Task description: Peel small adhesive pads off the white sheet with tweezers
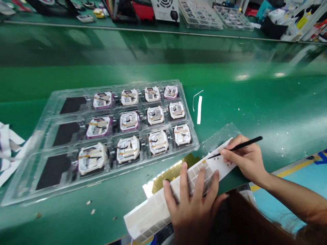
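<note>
My left hand (192,200) lies with fingers spread on a long white sheet (150,212) bearing rows of greyish square pieces. Between the fingers of my right hand (244,157) are black tweezers (246,144), their tip touching the sheet's upper edge beside a small yellowish piece. Small dark bits show on the sheet under that hand. A gold sheet (167,175) lies partly beneath the white one. To the left is a clear plastic tray (55,102) holding several watch-like housings (127,149) with white frames, some purple-rimmed, and orange strips.
White paper strips (12,143) are heaped at the far left. A narrow white strip (199,110) lies right of the tray, with clear film (217,139) nearer me. Boxes of parts (200,15) and a white device (166,10) stand on the back shelf.
</note>
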The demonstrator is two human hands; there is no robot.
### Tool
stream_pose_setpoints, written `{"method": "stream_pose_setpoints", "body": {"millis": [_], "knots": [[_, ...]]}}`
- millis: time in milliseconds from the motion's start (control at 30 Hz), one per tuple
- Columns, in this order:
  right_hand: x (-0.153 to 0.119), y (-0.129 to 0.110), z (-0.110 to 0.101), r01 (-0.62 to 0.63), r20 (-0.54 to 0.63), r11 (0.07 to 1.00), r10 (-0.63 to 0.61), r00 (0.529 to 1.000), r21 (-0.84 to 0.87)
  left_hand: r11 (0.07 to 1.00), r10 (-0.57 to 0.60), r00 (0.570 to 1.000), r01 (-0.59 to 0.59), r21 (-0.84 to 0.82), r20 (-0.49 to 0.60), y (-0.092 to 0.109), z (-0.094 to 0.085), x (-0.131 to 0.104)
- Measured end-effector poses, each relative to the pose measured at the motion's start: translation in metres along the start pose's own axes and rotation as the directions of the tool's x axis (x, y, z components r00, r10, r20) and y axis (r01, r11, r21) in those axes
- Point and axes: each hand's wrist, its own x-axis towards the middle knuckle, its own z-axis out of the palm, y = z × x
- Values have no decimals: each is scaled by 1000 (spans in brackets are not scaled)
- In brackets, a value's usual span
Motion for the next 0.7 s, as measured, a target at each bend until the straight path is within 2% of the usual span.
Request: {"method": "stream_pose_setpoints", "body": {"millis": [100, 267, 400, 700], "knots": [[-4, 3, -3, 85, 3, 996, -85, 996, -28, 1000, 12, 1000, -12, 6, 7, 0, -1, 0], [-3, 4, -4, 40, 64, 999, -38, 997, -32, 1000, -13, 1000, 13, -13, -2, 1, 0, -1], [-3, 4, -3, 33, 67, 999, -31, 997, -30, 997, -65, 997, 63, -47, -36, 5, 4, -1], [-3, 6, -4, 37, 54, 996, -33, 998, -77, 996, -73, 996, 70, -56, -48, 6, 4, 0]]}}
